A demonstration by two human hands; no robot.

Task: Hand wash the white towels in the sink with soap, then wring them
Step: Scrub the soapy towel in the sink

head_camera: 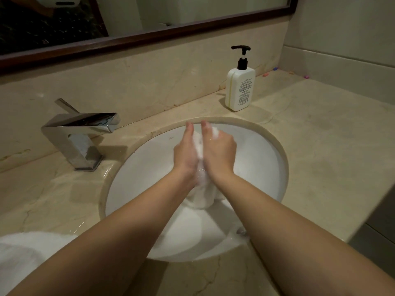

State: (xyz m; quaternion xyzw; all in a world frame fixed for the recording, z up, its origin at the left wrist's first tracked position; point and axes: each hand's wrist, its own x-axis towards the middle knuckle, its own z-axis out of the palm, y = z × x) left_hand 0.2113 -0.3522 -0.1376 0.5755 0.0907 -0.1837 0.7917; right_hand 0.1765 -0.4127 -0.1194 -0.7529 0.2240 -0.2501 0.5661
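This is a bathroom, at the vanity. A round white sink point(265, 159) is set under a beige marble worktop point(310, 146), with a matching marble splashback rising behind it. A squared chrome faucet point(83, 133) stands at the basin's left edge. Above the splashback hangs a wall mirror point(119, 11) in a dark wooden frame. A white pump bottle point(240, 86) with a black dispenser head stands on the worktop behind the basin (its label is too small to read). A white towel point(25, 253) lies on the worktop at the near left. The walls at the right corner are tiled in the same pale tone.
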